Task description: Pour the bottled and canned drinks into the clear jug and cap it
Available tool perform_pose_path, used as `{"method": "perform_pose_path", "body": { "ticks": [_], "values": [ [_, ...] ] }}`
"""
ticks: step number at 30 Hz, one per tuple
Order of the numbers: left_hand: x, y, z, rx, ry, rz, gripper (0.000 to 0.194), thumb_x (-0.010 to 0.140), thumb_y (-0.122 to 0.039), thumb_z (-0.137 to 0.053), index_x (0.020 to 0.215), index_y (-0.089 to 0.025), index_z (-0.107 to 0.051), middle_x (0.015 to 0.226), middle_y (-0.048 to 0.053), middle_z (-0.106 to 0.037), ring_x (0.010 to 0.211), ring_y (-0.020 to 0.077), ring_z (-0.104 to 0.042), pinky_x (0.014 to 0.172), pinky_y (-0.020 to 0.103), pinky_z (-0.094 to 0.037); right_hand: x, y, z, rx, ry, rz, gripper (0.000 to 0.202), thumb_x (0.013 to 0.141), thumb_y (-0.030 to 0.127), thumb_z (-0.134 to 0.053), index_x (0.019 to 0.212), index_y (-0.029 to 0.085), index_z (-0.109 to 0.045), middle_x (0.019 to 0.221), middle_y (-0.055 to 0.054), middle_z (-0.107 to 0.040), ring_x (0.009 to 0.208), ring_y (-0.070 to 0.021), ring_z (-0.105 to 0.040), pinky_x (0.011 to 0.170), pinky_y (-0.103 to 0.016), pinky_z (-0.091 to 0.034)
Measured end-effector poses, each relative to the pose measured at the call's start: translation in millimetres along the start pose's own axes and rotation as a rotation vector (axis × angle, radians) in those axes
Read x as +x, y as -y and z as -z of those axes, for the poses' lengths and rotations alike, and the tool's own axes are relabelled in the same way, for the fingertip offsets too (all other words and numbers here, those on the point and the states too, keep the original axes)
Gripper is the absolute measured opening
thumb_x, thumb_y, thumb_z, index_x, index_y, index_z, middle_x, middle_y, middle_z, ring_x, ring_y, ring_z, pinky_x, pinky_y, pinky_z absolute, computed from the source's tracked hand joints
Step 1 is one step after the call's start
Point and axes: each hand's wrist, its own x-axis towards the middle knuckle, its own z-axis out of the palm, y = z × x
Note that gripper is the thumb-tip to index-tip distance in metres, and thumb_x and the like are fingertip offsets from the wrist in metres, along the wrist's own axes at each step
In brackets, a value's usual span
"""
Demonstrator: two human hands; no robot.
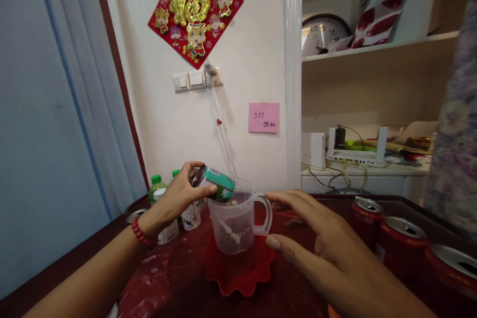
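Note:
My left hand, with a red bead bracelet on its wrist, grips a green can. The can is tipped to the right, its lower end over the mouth of a clear plastic measuring jug. Whitish streaks show on the jug's wall; whether liquid is flowing I cannot tell. Under the jug lies a red scalloped mat. To the right, my right hand is open beside the jug's handle, thumb and fingers apart around its outer side. Nothing is in that hand.
Green-capped bottles and a white patterned cup stand behind my left forearm. Several opened red cans line the right side of the dark red table. A white cable hangs behind the jug; a router sits on the shelf.

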Motion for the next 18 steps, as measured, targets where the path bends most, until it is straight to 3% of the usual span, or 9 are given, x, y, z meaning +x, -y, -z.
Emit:
{"method": "perform_pose_path", "body": {
  "ticks": [8,18],
  "values": [
    [2,-12,-13.5,0.076,0.032,-0.021,0.091,0.071,-0.052,-0.083,0.144,-0.019,-0.038,0.115,0.013,-0.066,0.104,0.0338,-0.067,0.091,0.049,-0.055,0,0,3,-0.044,-0.009,0.002,0.042,0.091,0.037,-0.063,0.133,0.034,-0.058,0.14,-0.001,-0.057,0.129,-0.0223,-0.052,0.11,-0.044,-0.042],
    [11,-9,-21.1,0.082,0.054,-0.042,0.096,0.071,-0.052,-0.084,0.147,-0.021,-0.035,0.114,0.011,-0.063,0.104,0.0316,-0.065,0.09,0.048,-0.055,-3,0,4,-0.054,-0.036,0.054,0.04,0.092,0.031,-0.064,0.131,0.036,-0.058,0.137,0.0,-0.059,0.127,-0.0213,-0.054,0.109,-0.042,-0.044]
  ]
}}
